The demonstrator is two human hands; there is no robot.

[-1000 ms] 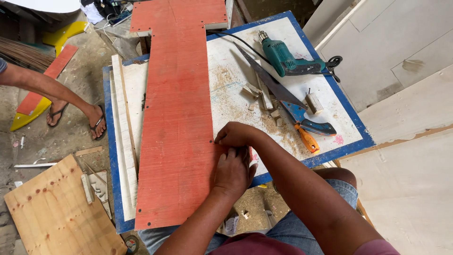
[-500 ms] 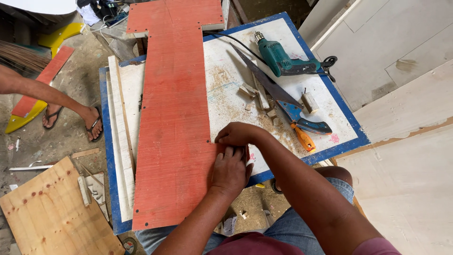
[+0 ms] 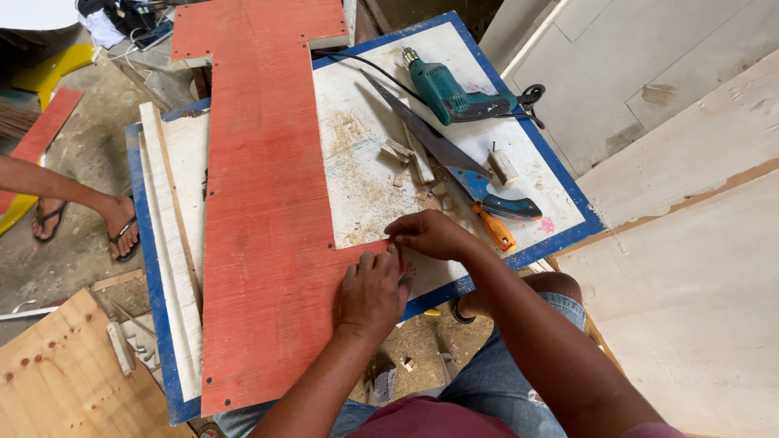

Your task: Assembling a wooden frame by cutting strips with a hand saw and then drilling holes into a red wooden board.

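On the desk [image 3: 357,162] lies a red plywood board [image 3: 268,211], a long cut-out shape reaching past the far edge. At its right-hand notch corner, the left hand [image 3: 372,294] presses flat on the board, fingers spread, gripping nothing; the right hand [image 3: 430,235] pinches the board's edge there. Right of the board lie a handsaw [image 3: 442,154] and a teal drill [image 3: 454,93].

Woodworking workshop — handsaw [image 3: 454,166], drill [image 3: 454,93], sawdust
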